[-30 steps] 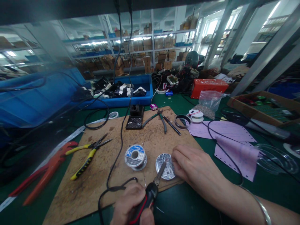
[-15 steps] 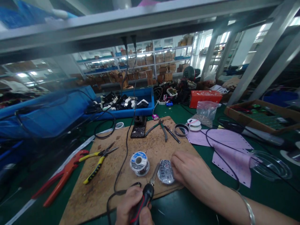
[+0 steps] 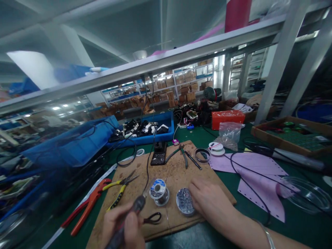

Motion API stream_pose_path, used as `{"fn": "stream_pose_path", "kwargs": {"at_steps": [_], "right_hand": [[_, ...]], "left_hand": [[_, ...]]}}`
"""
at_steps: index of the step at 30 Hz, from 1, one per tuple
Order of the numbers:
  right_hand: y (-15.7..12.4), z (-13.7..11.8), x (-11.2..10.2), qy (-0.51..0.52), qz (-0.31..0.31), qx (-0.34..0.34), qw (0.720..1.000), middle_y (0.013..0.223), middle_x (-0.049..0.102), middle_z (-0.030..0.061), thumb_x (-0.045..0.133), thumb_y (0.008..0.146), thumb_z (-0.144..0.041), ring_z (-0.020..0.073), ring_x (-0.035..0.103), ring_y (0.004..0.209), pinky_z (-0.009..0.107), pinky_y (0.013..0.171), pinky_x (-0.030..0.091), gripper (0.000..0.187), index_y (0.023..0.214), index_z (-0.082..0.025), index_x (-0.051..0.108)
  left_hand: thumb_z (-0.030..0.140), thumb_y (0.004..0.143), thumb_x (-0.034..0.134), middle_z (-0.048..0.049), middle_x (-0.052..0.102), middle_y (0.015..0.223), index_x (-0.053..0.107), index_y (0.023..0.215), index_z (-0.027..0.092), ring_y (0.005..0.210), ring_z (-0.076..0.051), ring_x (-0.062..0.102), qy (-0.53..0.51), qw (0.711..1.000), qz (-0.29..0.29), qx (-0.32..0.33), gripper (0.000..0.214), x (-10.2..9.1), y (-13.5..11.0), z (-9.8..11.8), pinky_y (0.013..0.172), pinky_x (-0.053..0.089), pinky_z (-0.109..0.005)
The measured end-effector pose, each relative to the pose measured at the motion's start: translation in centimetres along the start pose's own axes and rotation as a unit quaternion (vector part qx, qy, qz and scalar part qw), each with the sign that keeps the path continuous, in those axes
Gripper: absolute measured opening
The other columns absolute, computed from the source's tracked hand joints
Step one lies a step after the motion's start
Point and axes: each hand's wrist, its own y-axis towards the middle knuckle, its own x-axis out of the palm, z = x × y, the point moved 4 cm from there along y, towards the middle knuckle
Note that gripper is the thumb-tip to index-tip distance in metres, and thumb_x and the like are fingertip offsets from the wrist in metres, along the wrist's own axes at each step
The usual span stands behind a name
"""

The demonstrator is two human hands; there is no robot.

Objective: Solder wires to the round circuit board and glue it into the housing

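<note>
The scorched wooden board (image 3: 178,173) lies on the green surface (image 3: 223,228) and serves as the landmark. Off its left edge sits an orange cutter (image 3: 89,204), and on its left part lie yellow-handled pliers (image 3: 120,188), both within easy reach of the left hand (image 3: 121,224). That hand, at the board's near left corner, has its fingers (image 3: 131,230) clenched around a soldering iron (image 3: 129,216), gripped like a pen with the tip angled up and away toward the solder spool (image 3: 159,191) at the board's middle, probably to keep the hot end off the work. The iron's black cord (image 3: 151,218) loops on the board beside it. Just right of the spool lies 1 round circuit board (image 3: 184,201), flat on the board, likely so heat marks the wood instead of the surface. The right hand (image 3: 212,204) rests at the board's near right, fingers (image 3: 195,199) pressed against the disc's edge, apparently steadying it. Beyond the board's right edge lie pink papers (image 3: 249,166).
</note>
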Motion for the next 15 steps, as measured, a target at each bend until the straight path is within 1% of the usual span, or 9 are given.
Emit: {"fn": "stream_pose_path", "kwargs": {"at_steps": [1,2,3,5,7,9,11,13,15], "right_hand": [[0.0,0.0,0.0,0.007,0.009,-0.002,1.0,0.082,0.063,0.0058,0.059,0.07,0.002,0.0231,0.061,0.073,0.034,0.063,0.052,0.02,0.08,-0.015,0.064],[0.0,0.1,0.0,0.015,0.025,-0.005,1.0,0.084,0.063,0.0061,0.06,0.07,0.001,0.0243,0.061,0.077,0.035,0.065,0.052,0.02,0.081,-0.015,0.065],[0.0,0.2,-0.1,0.024,0.043,-0.009,0.999,0.085,0.063,0.0061,0.062,0.07,0.001,0.0253,0.06,0.079,0.036,0.066,0.053,0.019,0.08,-0.015,0.065],[-0.1,0.3,-0.5,0.052,0.076,-0.017,0.996,0.092,0.064,0.0063,0.066,0.071,-0.003,0.0269,0.059,0.087,0.04,0.072,0.053,0.017,0.082,-0.016,0.065],[-0.3,0.4,-1.1,0.091,0.099,-0.024,0.991,0.1,0.064,0.0064,0.07,0.072,-0.01,0.0276,0.058,0.094,0.044,0.08,0.052,0.017,0.086,-0.017,0.065],[-0.5,0.6,-1.9,0.127,0.121,-0.025,0.984,0.108,0.063,0.0061,0.071,0.075,-0.015,0.0272,0.055,0.101,0.046,0.089,0.048,0.017,0.09,-0.018,0.064],[-0.8,0.8,-2.7,0.154,0.146,-0.031,0.977,0.113,0.062,0.004,0.068,0.079,-0.018,0.025,0.052,0.107,0.046,0.097,0.042,0.014,0.092,-0.02,0.062],[-1.1,0.9,-3.2,0.164,0.164,-0.048,0.972,0.114,0.061,0.0024,0.064,0.084,-0.022,0.0222,0.051,0.109,0.043,0.103,0.036,0.01,0.094,-0.021,0.061],[-1.1,1.0,-3.3,0.154,0.181,-0.071,0.969,0.11,0.062,0.0025,0.061,0.086,-0.025,0.0208,0.051,0.106,0.042,0.106,0.033,0.009,0.093,-0.02,0.06]], "left_hand": [[0.041,0.083,0.059,0.0057,0.053,0.056,0.06,0.08,0.018,0.044,-0.01,0.048,0.024,0.999,-0.025,0.002,0.022,0.4,2.0,0.1,0.043,0.038,-0.023],[0.041,0.084,0.058,0.0061,0.051,0.056,0.057,0.078,0.019,0.046,-0.01,0.048,0.034,0.997,-0.067,-0.002,0.022,1.3,4.1,0.1,0.044,0.039,-0.023],[0.042,0.087,0.055,0.0066,0.049,0.054,0.054,0.075,0.02,0.047,-0.01,0.048,0.058,0.991,-0.124,-0.007,0.025,2.7,6.0,0.0,0.047,0.04,-0.023],[0.043,0.089,0.05,0.007,0.051,0.055,0.051,0.077,0.022,0.051,-0.011,0.051,0.122,0.972,-0.202,-0.001,0.024,5.8,9.5,-0.6,0.052,0.041,-0.023],[0.044,0.089,0.05,0.0064,0.053,0.055,0.052,0.077,0.022,0.052,-0.012,0.053,0.147,0.955,-0.257,0.009,0.025,9.4,11.9,-1.4,0.055,0.041,-0.024],[0.043,0.087,0.052,0.0048,0.057,0.055,0.052,0.074,0.022,0.058,-0.015,0.056,0.174,0.941,-0.291,0.024,0.025,12.5,13.2,-2.4,0.062,0.042,-0.026],[0.043,0.085,0.054,0.0033,0.058,0.054,0.053,0.072,0.023,0.062,-0.018,0.057,0.207,0.926,-0.312,0.039,0.024,15.0,13.7,-3.4,0.066,0.04,-0.028],[0.044,0.082,0.057,0.0024,0.058,0.053,0.054,0.071,0.023,0.062,-0.02,0.058,0.231,0.912,-0.337,0.041,0.024,16.8,13.5,-4.5,0.067,0.04,-0.03],[0.046,0.078,0.06,0.0019,0.059,0.054,0.056,0.072,0.024,0.061,-0.022,0.06,0.237,0.896,-0.375,0.024,0.024,18.1,12.9,-5.8,0.064,0.042,-0.03]]}}
